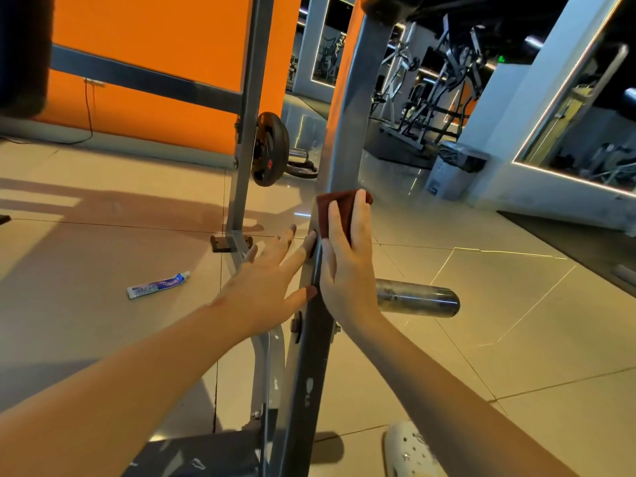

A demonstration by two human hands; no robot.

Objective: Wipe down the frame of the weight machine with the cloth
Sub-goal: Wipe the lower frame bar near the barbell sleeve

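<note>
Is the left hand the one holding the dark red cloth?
No, the right hand presses the dark red cloth against the grey metal frame post, while the left hand only touches that post.

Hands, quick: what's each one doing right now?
Left hand: open, straight fingertips touching the frame post.
Right hand: open, flat, pressing the cloth against the post.

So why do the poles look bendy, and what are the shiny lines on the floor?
Head view: the wide-angle lens bows the frame upright; the glossy floor tiles mirror light strips as thin bright lines; the far machines sit dim and slightly soft.
</note>
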